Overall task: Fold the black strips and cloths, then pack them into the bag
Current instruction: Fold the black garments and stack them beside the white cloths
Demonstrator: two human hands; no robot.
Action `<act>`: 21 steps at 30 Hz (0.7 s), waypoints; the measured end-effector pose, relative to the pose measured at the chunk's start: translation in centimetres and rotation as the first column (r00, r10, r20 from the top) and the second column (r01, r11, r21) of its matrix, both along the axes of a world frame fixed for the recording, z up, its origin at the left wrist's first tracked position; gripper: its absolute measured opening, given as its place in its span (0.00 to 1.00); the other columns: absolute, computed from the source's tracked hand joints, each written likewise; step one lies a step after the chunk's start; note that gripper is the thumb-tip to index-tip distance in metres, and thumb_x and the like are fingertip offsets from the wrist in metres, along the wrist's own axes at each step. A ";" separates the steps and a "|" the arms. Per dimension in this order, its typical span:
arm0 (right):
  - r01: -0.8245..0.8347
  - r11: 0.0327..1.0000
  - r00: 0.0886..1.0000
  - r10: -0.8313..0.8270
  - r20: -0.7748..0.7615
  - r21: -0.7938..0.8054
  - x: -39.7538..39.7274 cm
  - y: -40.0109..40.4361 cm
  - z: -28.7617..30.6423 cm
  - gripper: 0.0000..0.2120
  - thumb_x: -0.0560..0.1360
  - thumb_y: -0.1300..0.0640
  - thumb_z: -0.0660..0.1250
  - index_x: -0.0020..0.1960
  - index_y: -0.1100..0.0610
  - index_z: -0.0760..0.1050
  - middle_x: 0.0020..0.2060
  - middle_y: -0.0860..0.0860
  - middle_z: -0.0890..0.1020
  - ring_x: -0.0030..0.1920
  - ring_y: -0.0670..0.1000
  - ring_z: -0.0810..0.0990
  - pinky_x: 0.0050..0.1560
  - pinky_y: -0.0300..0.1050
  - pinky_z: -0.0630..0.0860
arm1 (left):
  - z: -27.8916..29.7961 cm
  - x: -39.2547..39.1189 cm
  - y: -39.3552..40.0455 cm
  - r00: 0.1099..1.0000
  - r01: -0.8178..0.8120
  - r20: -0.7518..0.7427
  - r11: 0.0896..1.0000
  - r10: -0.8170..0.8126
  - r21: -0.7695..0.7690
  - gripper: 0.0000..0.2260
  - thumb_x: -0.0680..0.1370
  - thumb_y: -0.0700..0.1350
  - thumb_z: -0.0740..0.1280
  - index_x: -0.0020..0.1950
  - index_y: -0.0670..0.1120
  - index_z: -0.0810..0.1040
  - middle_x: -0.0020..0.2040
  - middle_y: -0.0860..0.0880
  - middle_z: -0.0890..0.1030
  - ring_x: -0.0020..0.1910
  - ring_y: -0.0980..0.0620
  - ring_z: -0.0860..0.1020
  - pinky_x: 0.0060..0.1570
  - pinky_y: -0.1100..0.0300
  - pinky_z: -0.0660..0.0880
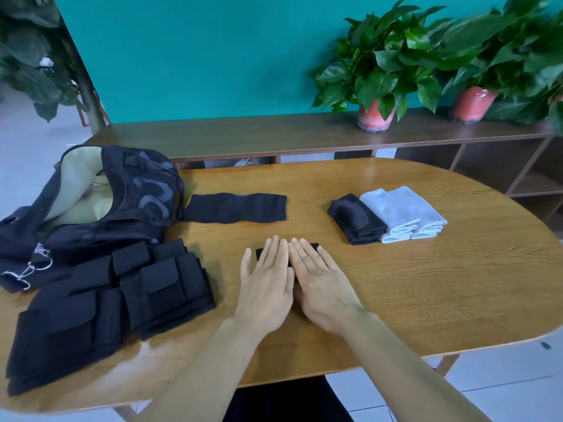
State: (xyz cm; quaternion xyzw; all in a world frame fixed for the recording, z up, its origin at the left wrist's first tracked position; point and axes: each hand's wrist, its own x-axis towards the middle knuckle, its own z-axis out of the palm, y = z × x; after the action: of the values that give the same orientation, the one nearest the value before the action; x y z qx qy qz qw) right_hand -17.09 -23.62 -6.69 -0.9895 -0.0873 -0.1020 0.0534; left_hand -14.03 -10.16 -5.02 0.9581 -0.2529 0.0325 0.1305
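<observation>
**Wood-grain surface, black strip pressed flat under both hands**

Wooden, oval, the surface (pixel 396 284) carries an open black bag (pixel 122 193) at far left with grey markings I cannot read. An unfolded black strip (pixel 236 208) lies beside it, long axis left to right. The left hand (pixel 266 284) and right hand (pixel 320 284), fingers straight, side by side, press a folded strip (pixel 313 246) that shows only at their fingertips.
</observation>
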 end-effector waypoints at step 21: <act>0.143 0.979 0.975 -0.113 -0.191 0.148 -0.6 -0.9 1.3 0.23 0.84 0.48 0.45 0.78 0.51 0.56 0.77 0.49 0.57 0.77 0.47 0.50 0.74 0.43 0.45 | 0.7 1.3 2.2 0.962 -0.077 -0.267 0.996 0.063 -0.043 0.21 0.85 0.48 0.49 0.76 0.43 0.63 0.78 0.47 0.58 0.75 0.49 0.61 0.73 0.54 0.58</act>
State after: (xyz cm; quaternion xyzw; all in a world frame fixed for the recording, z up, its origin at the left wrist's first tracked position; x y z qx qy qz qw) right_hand -17.70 -24.48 -5.43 -0.9907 -0.0095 -0.0212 0.1340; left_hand -12.72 -7.94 -4.37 0.9584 -0.1980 -0.0849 0.1872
